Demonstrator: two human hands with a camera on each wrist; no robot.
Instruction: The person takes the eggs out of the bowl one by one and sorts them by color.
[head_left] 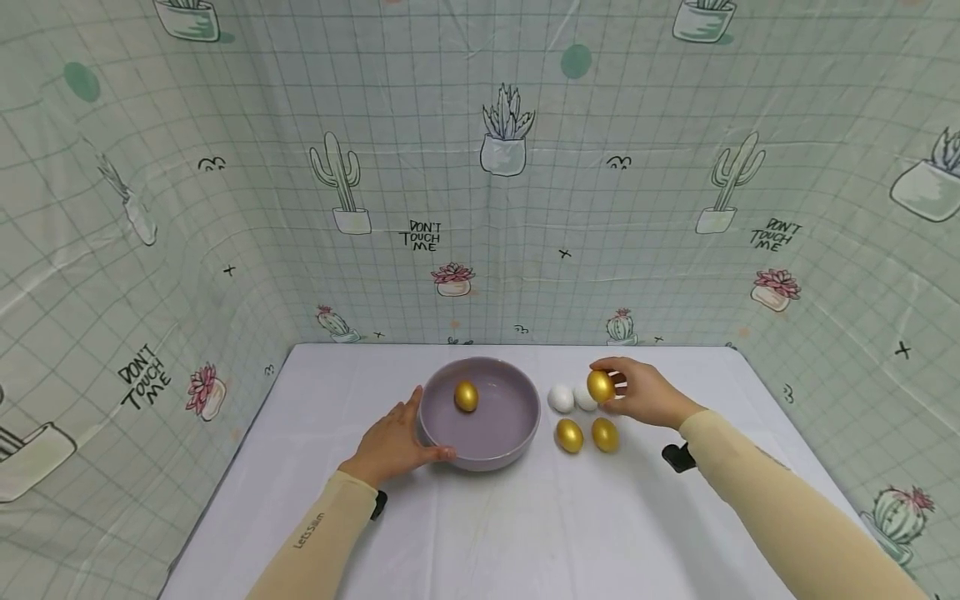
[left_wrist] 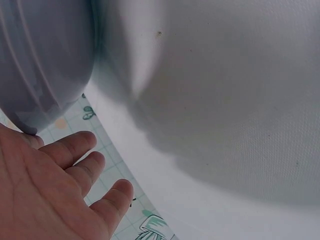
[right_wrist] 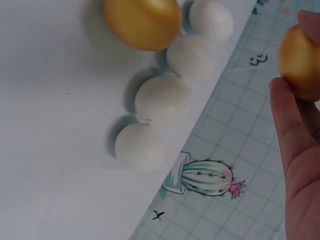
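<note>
A mauve bowl (head_left: 502, 425) stands on the white table with one golden egg (head_left: 467, 397) inside. My left hand (head_left: 395, 442) rests against the bowl's left side, thumb at the front rim and fingers spread. In the left wrist view, three of its fingers extend free below the bowl wall (left_wrist: 47, 60). My right hand (head_left: 641, 393) pinches another golden egg (head_left: 600, 386) between thumb and fingertips, above the row of white eggs (head_left: 561, 398). That row shows whole in the right wrist view, where the held egg (right_wrist: 300, 62) appears at the right edge.
Two more golden eggs, one on the left (head_left: 569, 435) and one on the right (head_left: 604, 434), lie on the table in front of the white ones. A patterned cloth (head_left: 487, 308) hangs behind the table's far edge and along both sides.
</note>
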